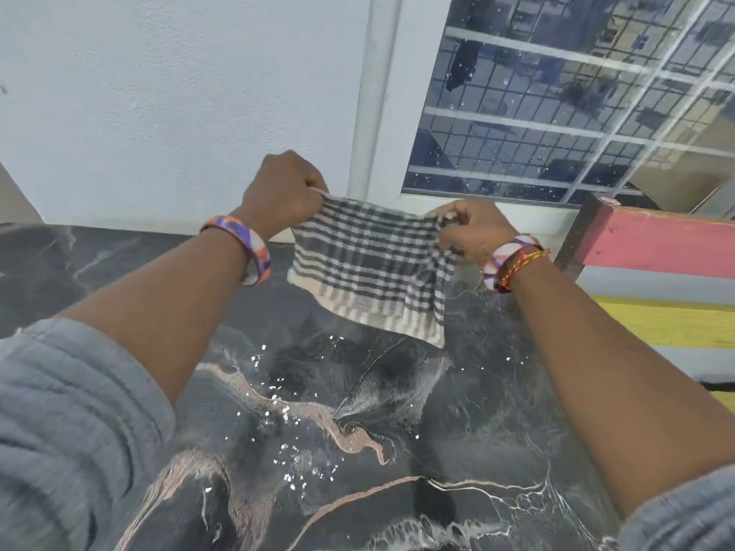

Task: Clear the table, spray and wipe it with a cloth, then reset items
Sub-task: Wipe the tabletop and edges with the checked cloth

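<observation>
Checked cloth [370, 268] hangs above the bench [397, 431] near its far edge, left hand [282, 192] and right hand [473, 232] fingers clamped on its upper corners. Judged light, limp; corners suit gripping.

One cloth [368, 268], two hands [284, 188], two wristbands [242, 248].

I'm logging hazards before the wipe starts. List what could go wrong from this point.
1. The checked cloth hangs in the air, pinched at its top corners by the left hand and right hand; a loose pinch could drop it bunched.
2. Droplets on the dark marble table sit mostly mid-table; a short wipe could leave streaks.
</observation>
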Tool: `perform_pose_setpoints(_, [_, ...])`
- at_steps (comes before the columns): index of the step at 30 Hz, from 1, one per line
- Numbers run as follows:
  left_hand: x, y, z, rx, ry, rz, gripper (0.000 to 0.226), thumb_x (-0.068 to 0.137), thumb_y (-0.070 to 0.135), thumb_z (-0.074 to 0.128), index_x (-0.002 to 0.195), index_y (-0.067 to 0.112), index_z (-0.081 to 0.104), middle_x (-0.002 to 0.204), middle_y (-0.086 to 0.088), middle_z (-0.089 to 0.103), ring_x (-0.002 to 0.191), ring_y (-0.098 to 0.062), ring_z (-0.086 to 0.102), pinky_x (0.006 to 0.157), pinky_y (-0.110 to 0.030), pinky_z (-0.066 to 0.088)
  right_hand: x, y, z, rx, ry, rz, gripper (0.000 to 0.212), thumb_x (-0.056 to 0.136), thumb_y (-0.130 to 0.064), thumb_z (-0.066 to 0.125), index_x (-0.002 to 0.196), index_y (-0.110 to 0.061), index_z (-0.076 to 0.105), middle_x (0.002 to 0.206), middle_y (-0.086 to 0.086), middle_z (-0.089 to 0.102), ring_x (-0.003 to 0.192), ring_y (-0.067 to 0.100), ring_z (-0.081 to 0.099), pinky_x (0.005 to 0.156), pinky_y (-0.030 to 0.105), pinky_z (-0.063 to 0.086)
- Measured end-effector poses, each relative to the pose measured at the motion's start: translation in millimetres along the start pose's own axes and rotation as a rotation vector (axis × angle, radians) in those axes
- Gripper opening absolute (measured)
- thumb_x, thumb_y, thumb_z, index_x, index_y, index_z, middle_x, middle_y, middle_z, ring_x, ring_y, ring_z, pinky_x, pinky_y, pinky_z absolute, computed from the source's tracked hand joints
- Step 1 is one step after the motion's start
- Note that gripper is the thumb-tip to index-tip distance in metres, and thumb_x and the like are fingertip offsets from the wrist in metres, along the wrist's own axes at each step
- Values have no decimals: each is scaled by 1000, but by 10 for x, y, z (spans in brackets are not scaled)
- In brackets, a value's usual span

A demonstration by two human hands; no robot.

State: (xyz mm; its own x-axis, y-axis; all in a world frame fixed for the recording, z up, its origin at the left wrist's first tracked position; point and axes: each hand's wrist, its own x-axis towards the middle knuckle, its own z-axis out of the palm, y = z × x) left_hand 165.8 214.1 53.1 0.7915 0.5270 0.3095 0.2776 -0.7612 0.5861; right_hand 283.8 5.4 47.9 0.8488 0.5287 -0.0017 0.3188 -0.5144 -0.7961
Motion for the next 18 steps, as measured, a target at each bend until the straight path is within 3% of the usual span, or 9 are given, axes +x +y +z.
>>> perform_pose_setpoints(1, [33,-3,-47,-10,41,14,26,71,-1,49,80,6,73,73,-3,65,73,-17,61,63,-21,44,68,9,-16,-90,85,-80,32,77,11,53,95,-11,67,67,-2,57,51,2,48,47,10,42])
perform_pose_setpoints(3, [81,28,-157,-29,134,58,29,74,-1,50,88,7,74,78,-3,65,66,-11,59,67,-18,42,172,-20,-23,-48,206,-173,44,73,18,43,89,-16,67,75,1,62,51,-3,49,53,14,43])
perform_pose_setpoints(6, [56,7,-274,-48,107,109,27,74,1,54,89,12,74,78,1,64,55,1,53,54,-3,39,218,-36,-31,23,263,-234,48,72,22,40,86,-15,67,89,1,63,58,-10,55,54,1,39])
perform_pose_setpoints(8, [-42,-91,-254,-63,-147,104,23,74,2,61,80,22,72,68,4,66,51,7,55,51,-1,40,151,93,-44,-52,164,-220,44,75,23,39,89,-8,68,88,1,62,57,-14,57,53,-2,39])
perform_pose_setpoints(10, [-206,-198,-144,-131,-490,40,21,76,3,67,80,24,71,59,12,67,49,8,55,54,-5,45,105,386,-8,-244,25,-102,41,78,19,39,69,-12,65,85,6,65,69,6,63,62,6,46])
perform_pose_setpoints(12, [-333,-297,28,-197,-636,-22,13,78,7,68,87,17,71,50,17,63,48,6,55,55,-8,46,161,740,102,-446,2,119,41,82,10,44,62,-22,61,96,9,68,86,20,61,76,19,44])
perform_pose_setpoints(14, [-380,-411,183,-220,-591,-64,9,81,11,67,88,15,69,42,21,58,48,0,52,56,-11,44,179,877,317,-440,108,281,28,83,6,48,85,-15,67,114,11,65,103,23,58,89,24,39])
perform_pose_setpoints(16, [-365,-542,289,-206,-477,-114,8,81,10,64,86,14,69,41,21,58,51,3,54,55,-4,41,210,844,582,-351,205,373,33,86,-5,50,118,-10,59,130,14,55,120,27,50,100,28,34])
perform_pose_setpoints(18, [-342,-661,343,-168,-356,-167,12,80,9,62,87,13,70,55,19,60,65,2,57,58,-6,39,227,688,934,-190,57,485,43,92,-18,49,133,-8,45,143,17,41,131,32,41,105,34,35])
